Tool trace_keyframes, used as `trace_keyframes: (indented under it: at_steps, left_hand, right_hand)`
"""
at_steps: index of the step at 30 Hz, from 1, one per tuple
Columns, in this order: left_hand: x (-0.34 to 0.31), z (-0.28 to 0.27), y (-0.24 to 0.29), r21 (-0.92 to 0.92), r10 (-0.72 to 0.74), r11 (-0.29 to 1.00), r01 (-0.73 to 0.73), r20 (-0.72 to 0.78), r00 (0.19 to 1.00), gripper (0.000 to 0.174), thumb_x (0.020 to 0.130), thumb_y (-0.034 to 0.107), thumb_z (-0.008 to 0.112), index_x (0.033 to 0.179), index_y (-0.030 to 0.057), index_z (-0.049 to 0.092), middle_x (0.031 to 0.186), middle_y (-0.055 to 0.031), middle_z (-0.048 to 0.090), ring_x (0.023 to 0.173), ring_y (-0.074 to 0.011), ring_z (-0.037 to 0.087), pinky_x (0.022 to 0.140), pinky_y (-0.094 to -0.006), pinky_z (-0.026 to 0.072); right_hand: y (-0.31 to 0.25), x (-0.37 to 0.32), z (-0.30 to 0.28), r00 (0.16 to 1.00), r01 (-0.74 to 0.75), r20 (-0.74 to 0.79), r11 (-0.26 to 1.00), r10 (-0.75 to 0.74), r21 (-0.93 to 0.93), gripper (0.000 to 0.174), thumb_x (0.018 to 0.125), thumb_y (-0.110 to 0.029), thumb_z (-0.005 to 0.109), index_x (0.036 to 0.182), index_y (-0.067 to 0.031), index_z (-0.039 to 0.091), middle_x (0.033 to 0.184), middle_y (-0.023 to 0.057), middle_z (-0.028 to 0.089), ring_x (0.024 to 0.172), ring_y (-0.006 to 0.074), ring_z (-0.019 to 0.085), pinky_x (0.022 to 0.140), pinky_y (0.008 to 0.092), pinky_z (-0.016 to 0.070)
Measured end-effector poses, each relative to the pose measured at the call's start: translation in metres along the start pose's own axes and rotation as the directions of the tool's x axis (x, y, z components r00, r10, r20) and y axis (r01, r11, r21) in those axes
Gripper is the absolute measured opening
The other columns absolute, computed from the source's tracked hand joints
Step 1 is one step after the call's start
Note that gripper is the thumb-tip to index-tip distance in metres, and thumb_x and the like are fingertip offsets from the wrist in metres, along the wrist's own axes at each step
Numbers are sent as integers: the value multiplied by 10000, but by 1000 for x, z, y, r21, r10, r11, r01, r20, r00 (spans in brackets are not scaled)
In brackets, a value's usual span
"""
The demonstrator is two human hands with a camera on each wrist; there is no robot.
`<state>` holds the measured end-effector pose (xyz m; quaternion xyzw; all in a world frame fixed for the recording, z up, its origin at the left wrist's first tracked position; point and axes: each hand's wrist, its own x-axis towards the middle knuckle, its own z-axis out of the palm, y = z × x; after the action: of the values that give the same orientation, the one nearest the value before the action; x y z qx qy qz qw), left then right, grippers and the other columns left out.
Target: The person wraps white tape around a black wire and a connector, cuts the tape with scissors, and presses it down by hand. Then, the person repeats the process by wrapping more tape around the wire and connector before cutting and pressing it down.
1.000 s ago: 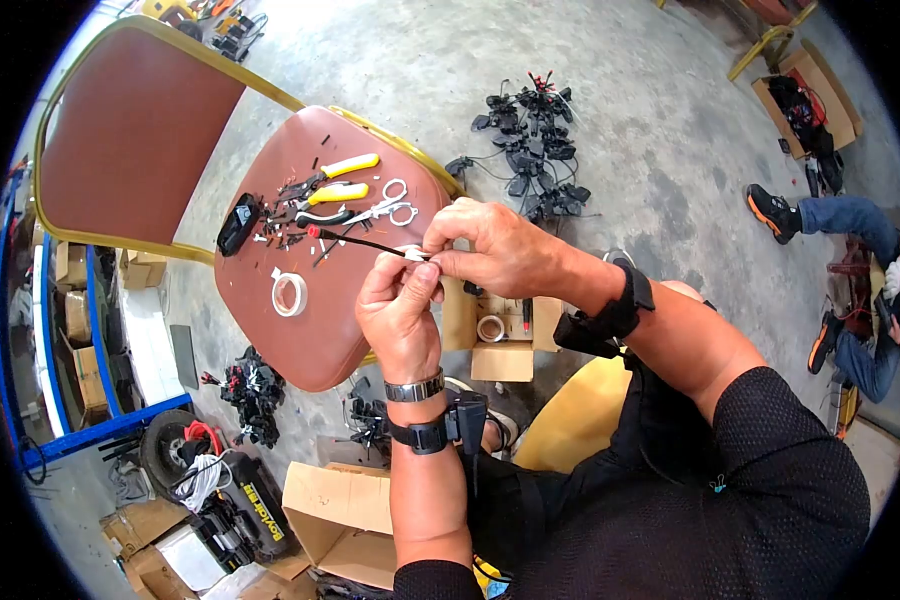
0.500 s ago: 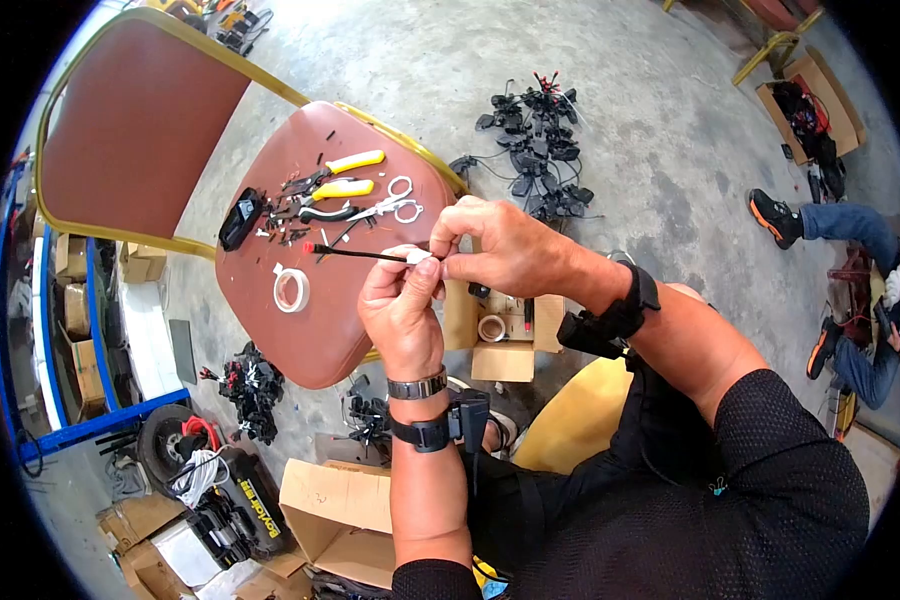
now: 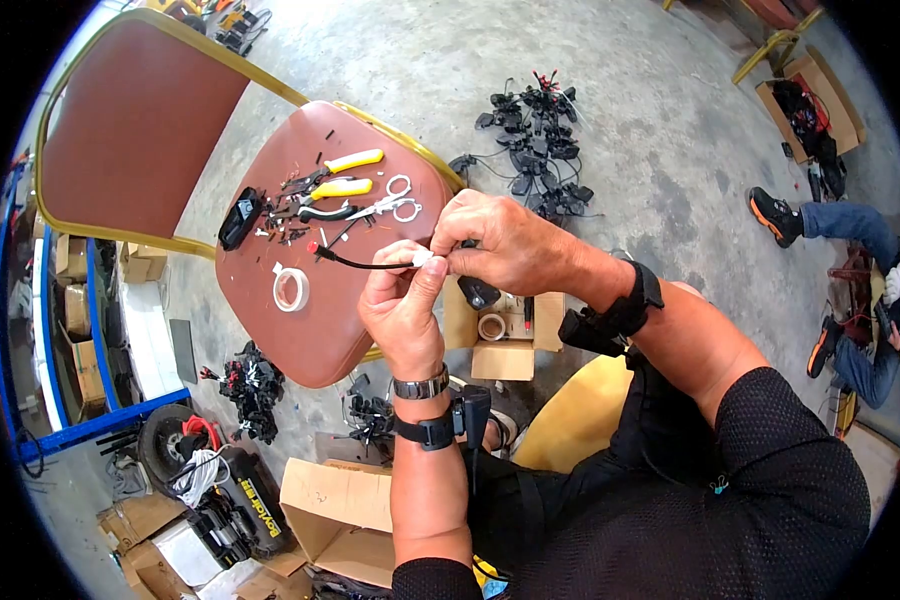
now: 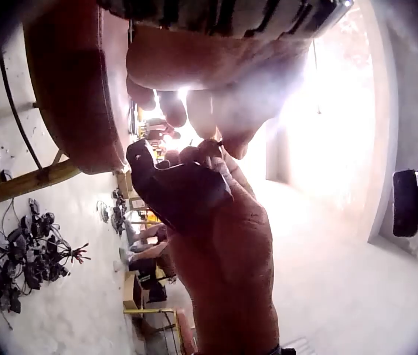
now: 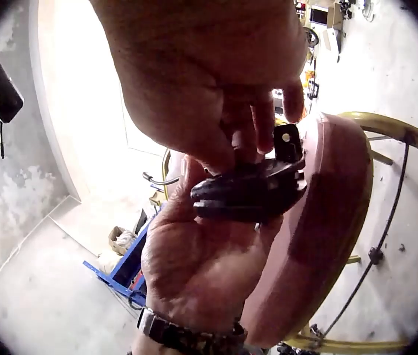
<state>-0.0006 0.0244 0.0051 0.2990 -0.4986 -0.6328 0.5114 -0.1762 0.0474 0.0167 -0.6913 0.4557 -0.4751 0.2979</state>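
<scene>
My left hand [image 3: 402, 312] and right hand [image 3: 502, 245] both pinch the black cable [image 3: 362, 265] at its white tape [image 3: 422, 257], over the chair seat [image 3: 320, 335]

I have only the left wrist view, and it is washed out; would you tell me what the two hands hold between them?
Observer: In the head view the left hand and the right hand both pinch a thin black cable at a small white piece.
Operator: Thank you. Where does its free end go?
Observer: It curves out over the chair seat and ends in a red tip.
Operator: Are there tools nearby?
Observer: On that seat lie yellow-handled pliers, scissors and a tape roll.
</scene>
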Motion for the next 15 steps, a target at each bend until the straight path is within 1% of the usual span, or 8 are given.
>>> trace_keyframes:
  at_steps: [3,6,9,12,15]
  left_hand:
    - [-1,3,2,23,-14,1000,14,-23,1000,164,844,-47,730,994,-2,680,1038,-38,658,964,-124,592,913,-263,458]
    - [1,2,-1,55,20,998,-19,-7,1000,143,845,-51,725,975,-8,684,1048,-39,654,972,-126,591,918,-266,460]
    - [1,2,-1,33,-3,999,3,-7,1000,134,842,-51,726,962,-9,687,1061,-50,652,980,-134,594,924,-278,465]
    - [1,1,-2,4,17,1000,-17,-4,1000,129,832,-52,733,945,-2,693,1057,-62,650,992,-146,597,929,-296,472]
    - [1,2,-2,5,58,998,-58,-25,998,125,820,-51,743,922,4,699,1050,-69,647,1000,-161,598,928,-307,475]
  right_hand:
    - [0,0,-1,1000,9,6,1000,-9,-24,126,837,-104,741,917,-20,691,922,105,688,954,279,634,849,384,513]
    - [2,0,-1,1000,12,17,1000,-12,-29,126,845,-105,734,925,-19,690,926,112,688,950,286,636,849,384,515]
    - [4,-1,-1,1000,2,17,1000,-2,-11,131,854,-106,726,944,-18,688,926,117,687,939,300,638,843,387,518]
    - [4,-1,0,1000,-8,30,1000,8,-1,153,861,-128,734,953,-16,684,914,115,685,918,284,641,826,379,519]
    - [-4,2,1,997,-81,11,989,80,120,189,827,-174,747,880,1,699,790,147,683,790,290,654,737,391,517]
